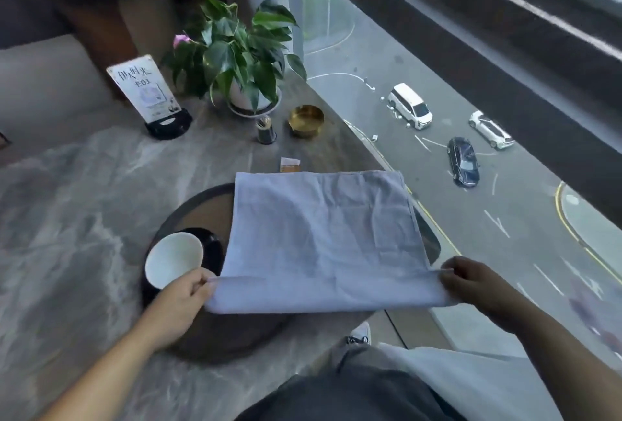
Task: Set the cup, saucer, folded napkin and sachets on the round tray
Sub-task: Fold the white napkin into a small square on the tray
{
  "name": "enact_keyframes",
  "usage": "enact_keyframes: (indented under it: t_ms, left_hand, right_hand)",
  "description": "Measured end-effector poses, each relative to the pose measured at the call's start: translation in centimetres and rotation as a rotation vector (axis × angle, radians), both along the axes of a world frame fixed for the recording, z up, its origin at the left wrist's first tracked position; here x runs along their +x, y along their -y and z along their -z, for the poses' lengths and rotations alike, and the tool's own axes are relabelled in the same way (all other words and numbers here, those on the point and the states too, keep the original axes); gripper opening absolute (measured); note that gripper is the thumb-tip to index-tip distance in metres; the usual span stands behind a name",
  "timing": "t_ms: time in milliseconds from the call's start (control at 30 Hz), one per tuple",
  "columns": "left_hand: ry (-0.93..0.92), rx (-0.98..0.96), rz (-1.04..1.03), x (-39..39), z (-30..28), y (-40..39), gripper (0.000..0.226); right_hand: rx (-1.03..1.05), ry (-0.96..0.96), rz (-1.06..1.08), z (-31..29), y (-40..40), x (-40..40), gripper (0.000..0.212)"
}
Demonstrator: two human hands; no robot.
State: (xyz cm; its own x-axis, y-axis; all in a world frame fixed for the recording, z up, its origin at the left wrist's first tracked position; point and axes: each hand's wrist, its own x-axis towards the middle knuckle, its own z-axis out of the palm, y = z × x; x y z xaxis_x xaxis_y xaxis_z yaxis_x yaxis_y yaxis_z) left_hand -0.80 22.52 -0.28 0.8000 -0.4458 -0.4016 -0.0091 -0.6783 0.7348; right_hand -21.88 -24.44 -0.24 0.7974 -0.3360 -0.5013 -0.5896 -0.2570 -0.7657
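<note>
From the head camera we see our left hand (183,296) and right hand (469,277) each pinching a near corner of the pale blue-grey cloth napkin (319,235), fingers closed on the fabric's folded near edge. The napkin stretches flat between our fingertips and away from them, covering much of the dark round tray (188,208) on the grey marbled table (84,202). Just beyond our left fingers sits the white ceramic cup (173,259), resting on the black saucer (213,245) on the tray. Past the napkin's far edge, well apart from both hands, an orange-and-white paper sachet (289,165) peeks out on the table; it looks like one sachet, though the cloth hides part of it.
</note>
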Motion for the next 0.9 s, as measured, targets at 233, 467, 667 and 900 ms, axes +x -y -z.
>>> enact_keyframes:
  t_ms: [233, 467, 667, 900]
  left_hand:
    - [0.054, 0.056, 0.049, 1.4, -2.0, 1.9, 0.015]
    - [0.342, 0.205, -0.185, 7.6, -1.1, 9.9, 0.014]
    - [0.412, 0.376, -0.247, 10.6, 0.7, 12.3, 0.017]
    - [0.381, 0.555, -0.164, 12.1, 3.1, 13.3, 0.019]
  right_hand:
    - [0.053, 0.023, 0.048, -0.3, 2.7, 1.9, 0.011]
    - [-0.209, 0.194, 0.295, 1.9, 3.2, 10.9, 0.012]
    - [-0.374, 0.078, 0.300, 4.9, 4.5, 13.7, 0.008]
    - [-0.481, -0.067, 0.201, 6.7, 5.0, 15.1, 0.011]
